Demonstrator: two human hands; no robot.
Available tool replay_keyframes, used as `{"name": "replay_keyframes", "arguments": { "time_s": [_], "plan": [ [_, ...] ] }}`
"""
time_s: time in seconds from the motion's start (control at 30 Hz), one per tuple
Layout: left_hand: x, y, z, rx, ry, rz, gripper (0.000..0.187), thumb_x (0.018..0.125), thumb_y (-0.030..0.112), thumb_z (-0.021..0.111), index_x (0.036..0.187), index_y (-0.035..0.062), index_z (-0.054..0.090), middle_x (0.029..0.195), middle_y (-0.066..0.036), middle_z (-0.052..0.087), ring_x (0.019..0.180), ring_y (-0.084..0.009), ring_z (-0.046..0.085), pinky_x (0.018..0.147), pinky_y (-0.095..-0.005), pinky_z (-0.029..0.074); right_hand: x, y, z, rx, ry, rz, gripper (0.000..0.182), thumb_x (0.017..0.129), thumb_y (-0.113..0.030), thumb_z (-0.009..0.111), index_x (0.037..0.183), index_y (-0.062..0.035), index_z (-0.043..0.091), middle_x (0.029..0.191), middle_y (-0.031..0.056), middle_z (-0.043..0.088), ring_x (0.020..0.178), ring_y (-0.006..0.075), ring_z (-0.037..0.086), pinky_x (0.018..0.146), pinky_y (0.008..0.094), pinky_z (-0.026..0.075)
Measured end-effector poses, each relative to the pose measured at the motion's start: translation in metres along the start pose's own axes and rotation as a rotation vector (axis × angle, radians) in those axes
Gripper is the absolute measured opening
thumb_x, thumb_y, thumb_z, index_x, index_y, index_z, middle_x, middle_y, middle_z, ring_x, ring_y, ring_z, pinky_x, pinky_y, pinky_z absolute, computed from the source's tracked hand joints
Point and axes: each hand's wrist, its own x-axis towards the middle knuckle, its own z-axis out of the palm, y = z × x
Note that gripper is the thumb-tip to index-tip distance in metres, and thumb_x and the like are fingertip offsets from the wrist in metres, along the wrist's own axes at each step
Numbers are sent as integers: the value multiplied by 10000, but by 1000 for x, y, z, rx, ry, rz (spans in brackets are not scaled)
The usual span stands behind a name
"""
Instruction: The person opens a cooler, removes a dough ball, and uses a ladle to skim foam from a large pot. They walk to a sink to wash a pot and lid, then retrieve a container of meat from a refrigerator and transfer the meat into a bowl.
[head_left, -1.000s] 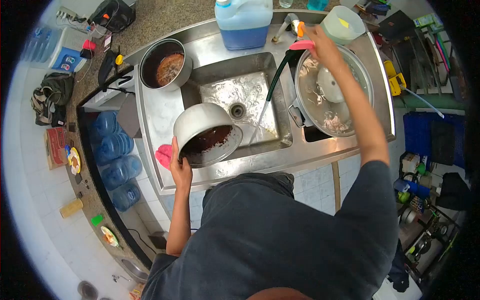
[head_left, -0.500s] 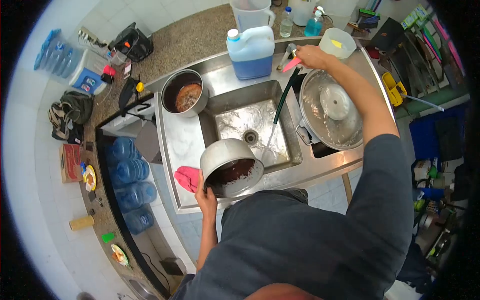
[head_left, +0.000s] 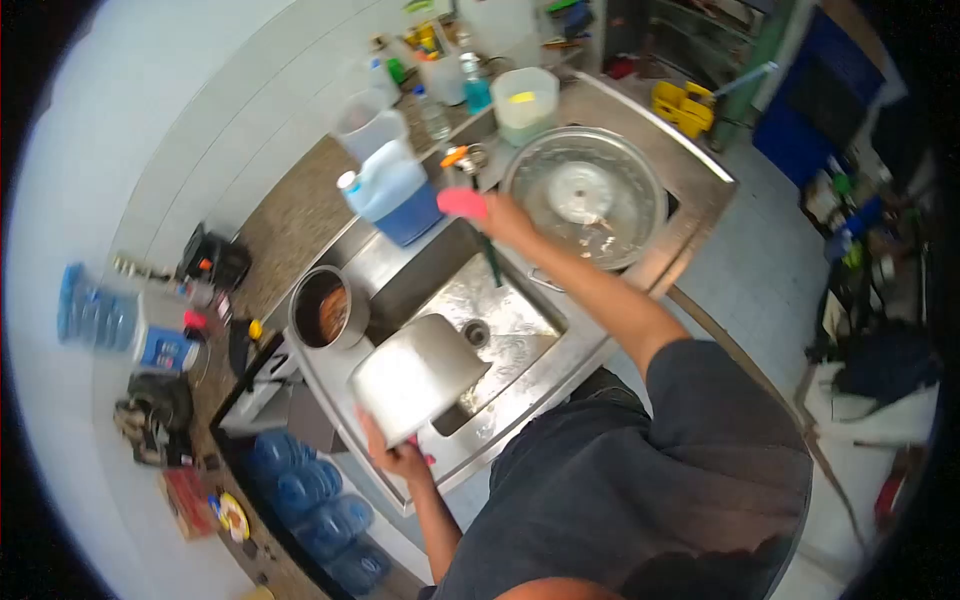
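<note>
A metal pot [head_left: 418, 375] is tipped on its side over the sink's near left edge, its outer wall facing up and its inside hidden. My left hand [head_left: 395, 455] grips its lower rim. Away from the tap, over the sink's far edge, my right hand [head_left: 508, 220] is closed on a flat pink piece [head_left: 462, 203], blurred by motion. Close by are the orange-handled tap [head_left: 455, 157] and its green hose [head_left: 490, 262], which hangs into the sink [head_left: 510, 340]. No water stream shows at the hose end.
A smaller pot [head_left: 328, 308] with brown residue stands on the left drainboard. Behind the sink is a jug of blue liquid [head_left: 398, 200]. To the right sits a wide metal basin [head_left: 640, 190] holding a lid-like disc [head_left: 580, 192]. Large water bottles [head_left: 310, 485] fill the shelf below left.
My right hand has left the tap and come nearer with the pink piece. The water stream is no longer visible. My left hand has turned the pot's opening downward. The view has rotated.
</note>
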Motion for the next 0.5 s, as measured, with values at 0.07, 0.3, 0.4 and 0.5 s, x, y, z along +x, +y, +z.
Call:
{"name": "replay_keyframes", "arguments": {
  "time_s": [0.07, 0.3, 0.4, 0.5],
  "plan": [
    [22, 3, 3, -120, 29, 202, 504, 923, -74, 546, 1421, 2, 554, 1508, -329, 441, 1337, -467, 521, 1107, -529, 431, -99, 7, -20, -42, -10, 91, 292, 916, -357, 688, 1035, -96, 739, 849, 239, 707, 803, 445, 686, 683, 512, 531],
    [107, -37, 75, 402, -380, 766, 505, 868, -98, 575, 1338, 73, 645, 1472, -242, 529, 1335, -470, 524, 1061, -503, 500, -379, 58, -127, -265, -146, 280, 241, 863, -204, 642, 1081, -237, 738, 870, 132, 728, 815, 374, 706, 709, 517, 547],
    [87, -55, 104, 269, -432, 506, 495, 925, 30, 502, 1408, 65, 605, 1477, -223, 536, 1395, -464, 461, 1148, -511, 394, -478, 90, -179, -246, 121, 560, 255, 857, -227, 642, 1095, -203, 730, 883, 147, 730, 821, 383, 702, 729, 510, 555],
    [87, -58, 111, 221, -576, 511, 508, 1052, 300, 404, 1439, 7, 555, 1531, -222, 475, 1449, -382, 418, 1214, -509, 292, -614, 150, -211, -260, 256, 928, 208, 873, -270, 664, 1001, -122, 734, 866, 155, 731, 822, 372, 708, 744, 477, 562]
  ]
}}
